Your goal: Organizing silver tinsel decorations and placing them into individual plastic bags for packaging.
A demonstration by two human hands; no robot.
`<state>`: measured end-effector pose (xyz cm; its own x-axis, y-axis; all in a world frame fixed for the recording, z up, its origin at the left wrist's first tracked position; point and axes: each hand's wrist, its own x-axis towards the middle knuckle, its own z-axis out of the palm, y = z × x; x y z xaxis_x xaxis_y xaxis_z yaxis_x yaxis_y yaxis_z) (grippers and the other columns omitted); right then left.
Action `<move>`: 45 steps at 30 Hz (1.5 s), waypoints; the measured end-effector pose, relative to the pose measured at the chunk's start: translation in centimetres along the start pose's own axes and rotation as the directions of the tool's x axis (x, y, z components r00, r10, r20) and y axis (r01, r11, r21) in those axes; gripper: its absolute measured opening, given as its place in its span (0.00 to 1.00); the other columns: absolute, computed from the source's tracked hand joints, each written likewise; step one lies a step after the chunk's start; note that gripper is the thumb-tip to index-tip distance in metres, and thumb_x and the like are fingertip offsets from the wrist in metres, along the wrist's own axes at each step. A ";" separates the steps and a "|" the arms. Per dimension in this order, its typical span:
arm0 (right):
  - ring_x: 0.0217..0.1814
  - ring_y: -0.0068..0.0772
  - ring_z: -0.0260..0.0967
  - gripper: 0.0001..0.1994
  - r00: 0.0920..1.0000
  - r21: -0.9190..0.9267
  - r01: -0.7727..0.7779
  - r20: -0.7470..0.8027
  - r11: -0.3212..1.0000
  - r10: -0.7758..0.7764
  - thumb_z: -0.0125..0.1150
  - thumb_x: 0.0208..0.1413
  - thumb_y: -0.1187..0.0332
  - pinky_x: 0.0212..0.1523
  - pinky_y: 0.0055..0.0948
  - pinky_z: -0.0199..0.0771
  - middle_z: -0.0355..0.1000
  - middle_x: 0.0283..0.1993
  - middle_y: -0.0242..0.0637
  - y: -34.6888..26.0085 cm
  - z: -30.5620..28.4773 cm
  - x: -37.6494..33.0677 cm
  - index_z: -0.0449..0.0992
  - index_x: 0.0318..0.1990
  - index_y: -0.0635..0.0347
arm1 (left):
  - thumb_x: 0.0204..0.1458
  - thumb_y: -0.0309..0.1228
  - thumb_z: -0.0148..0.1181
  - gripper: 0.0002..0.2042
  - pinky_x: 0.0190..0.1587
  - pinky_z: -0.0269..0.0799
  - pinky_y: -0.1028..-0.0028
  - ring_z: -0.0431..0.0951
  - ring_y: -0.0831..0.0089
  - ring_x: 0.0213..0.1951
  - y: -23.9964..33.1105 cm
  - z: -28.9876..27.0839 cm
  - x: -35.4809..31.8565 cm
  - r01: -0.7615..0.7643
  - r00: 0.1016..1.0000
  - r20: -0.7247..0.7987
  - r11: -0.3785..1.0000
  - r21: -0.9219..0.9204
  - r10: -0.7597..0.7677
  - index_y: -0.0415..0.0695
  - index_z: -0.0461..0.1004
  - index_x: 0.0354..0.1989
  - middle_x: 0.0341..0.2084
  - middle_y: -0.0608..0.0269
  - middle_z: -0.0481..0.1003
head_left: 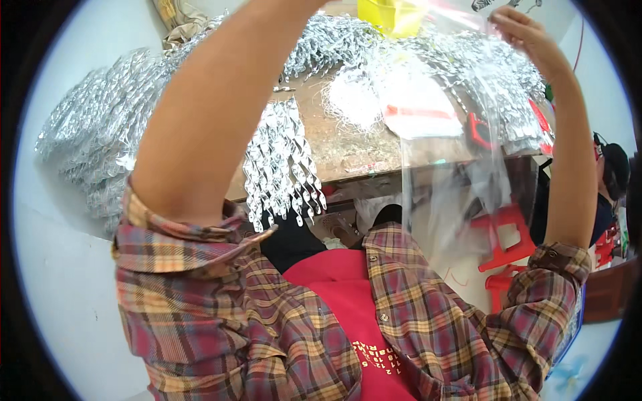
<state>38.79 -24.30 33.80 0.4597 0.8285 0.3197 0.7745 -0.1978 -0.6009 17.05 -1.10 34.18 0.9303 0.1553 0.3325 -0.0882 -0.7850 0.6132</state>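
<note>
Both my arms are raised over the work table (368, 157). A clear plastic bag (451, 194) hangs down past the table's front edge, its top pinched in the fingers of my right hand (525, 37). My left forearm crosses the view, and the left hand lies beyond the top edge, so its fingers are hidden. Below that forearm, a bunch of twisted silver foil strips (284, 157) drapes over the table's front edge. Behind the bag are a bundle of white string (351, 100), a white packet with a red band (424, 110) and a red-handled tool (478, 130).
Large heaps of silver twisted strips lie at the left (107, 127) and along the back of the table (334, 40). A yellow container (388, 15) stands at the far side. Red plastic stools (498, 234) stand on the floor to the right.
</note>
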 end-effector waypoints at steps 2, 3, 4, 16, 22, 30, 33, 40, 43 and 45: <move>0.26 0.09 0.53 0.11 0.995 -0.071 -0.068 0.068 0.995 0.073 0.56 0.55 0.56 0.27 0.13 0.51 0.60 0.25 0.16 -1.2 3.8 -0.8 0.74 0.36 0.53 | 0.49 0.44 0.61 0.18 0.35 0.65 0.75 0.70 0.71 0.30 -4.7 1.4 1.5 0.049 0.987 0.158 0.995 -0.083 -0.035 0.40 0.75 0.38 0.28 0.55 0.75; 0.26 0.09 0.53 0.11 0.990 -0.063 -0.102 0.087 0.993 0.107 0.56 0.55 0.57 0.27 0.13 0.52 0.61 0.25 0.17 0.2 3.7 -2.0 0.74 0.35 0.53 | 0.49 0.45 0.61 0.18 0.30 0.63 0.77 0.68 0.76 0.27 -5.5 4.0 1.1 -0.027 0.989 0.144 0.991 -0.131 0.046 0.41 0.76 0.35 0.25 0.61 0.73; 0.26 0.09 0.54 0.10 0.985 -0.048 -0.119 0.123 0.992 0.124 0.57 0.54 0.58 0.27 0.13 0.52 0.61 0.24 0.17 1.9 4.6 -2.6 0.73 0.34 0.53 | 0.49 0.46 0.60 0.17 0.25 0.60 0.80 0.66 0.81 0.23 -6.5 6.1 -0.1 -0.087 0.988 0.114 0.982 -0.171 0.107 0.42 0.76 0.31 0.21 0.68 0.71; 0.28 0.13 0.63 0.03 0.714 0.228 -0.562 0.619 0.795 0.327 0.58 0.52 0.70 0.30 0.16 0.63 0.69 0.26 0.23 12.1 21.5 -19.0 0.74 0.30 0.57 | 0.38 0.43 0.62 0.15 0.32 0.68 0.69 0.74 0.68 0.26 -14.6 27.1 -18.5 0.092 0.939 0.343 0.975 -0.204 -0.017 0.43 0.73 0.24 0.21 0.58 0.75; 0.33 0.14 0.64 0.03 0.705 0.411 -0.481 0.707 0.775 0.062 0.58 0.53 0.71 0.38 0.18 0.65 0.70 0.29 0.23 9.9 30.6 -17.0 0.73 0.32 0.61 | 0.45 0.35 0.63 0.11 0.37 0.68 0.72 0.75 0.73 0.36 -15.9 24.0 -29.6 0.400 0.877 0.394 0.872 -0.284 -0.274 0.43 0.70 0.26 0.28 0.58 0.75; 0.32 0.14 0.62 0.02 0.531 0.279 -0.422 0.847 0.863 -0.014 0.57 0.52 0.73 0.35 0.17 0.63 0.68 0.28 0.23 4.6 30.7 -9.9 0.74 0.31 0.61 | 0.52 0.28 0.58 0.06 0.42 0.67 0.80 0.72 0.81 0.37 -13.3 21.5 -32.8 0.482 0.862 0.341 0.398 -0.781 -0.375 0.42 0.68 0.35 0.32 0.67 0.72; 0.31 0.14 0.62 0.02 0.507 0.187 -0.382 0.861 0.905 0.036 0.58 0.52 0.73 0.35 0.18 0.63 0.68 0.27 0.22 4.5 28.9 -10.2 0.74 0.30 0.61 | 0.54 0.30 0.56 0.06 0.40 0.66 0.80 0.70 0.82 0.35 -13.0 22.6 -32.0 0.466 0.884 0.364 0.491 -0.736 -0.292 0.41 0.70 0.34 0.29 0.68 0.72; 0.58 0.32 0.57 0.33 0.734 0.245 -0.570 0.582 0.784 0.351 0.53 0.55 0.52 0.53 0.32 0.62 0.55 0.64 0.37 8.3 26.0 -18.1 0.52 0.66 0.52 | 0.57 0.34 0.52 0.07 0.41 0.74 0.74 0.72 0.79 0.40 -17.8 26.1 -26.4 0.505 0.849 0.440 0.203 -0.839 -0.294 0.44 0.67 0.37 0.36 0.65 0.70; 0.51 0.29 0.60 0.37 0.490 0.133 -0.780 0.738 0.611 0.465 0.54 0.53 0.48 0.45 0.29 0.66 0.60 0.57 0.35 11.0 23.3 -24.7 0.46 0.68 0.48 | 0.57 0.34 0.52 0.07 0.32 0.70 0.79 0.70 0.82 0.32 -18.3 27.5 -24.8 0.505 0.849 0.443 0.199 -0.840 -0.287 0.45 0.68 0.36 0.29 0.70 0.70; 0.47 0.28 0.62 0.37 0.439 0.137 -0.808 0.789 0.573 0.429 0.55 0.53 0.51 0.43 0.27 0.67 0.64 0.52 0.34 10.6 22.1 -28.1 0.46 0.68 0.47 | 0.57 0.34 0.51 0.07 0.31 0.68 0.80 0.70 0.82 0.30 -18.2 28.3 -24.0 0.536 0.837 0.476 0.230 -0.812 -0.269 0.45 0.68 0.36 0.26 0.71 0.70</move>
<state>24.50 -38.13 2.29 0.1914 0.6921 -0.6959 0.0133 -0.7108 -0.7033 6.36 -7.54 -5.21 0.9721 0.0555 -0.2280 0.1891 0.3901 0.9012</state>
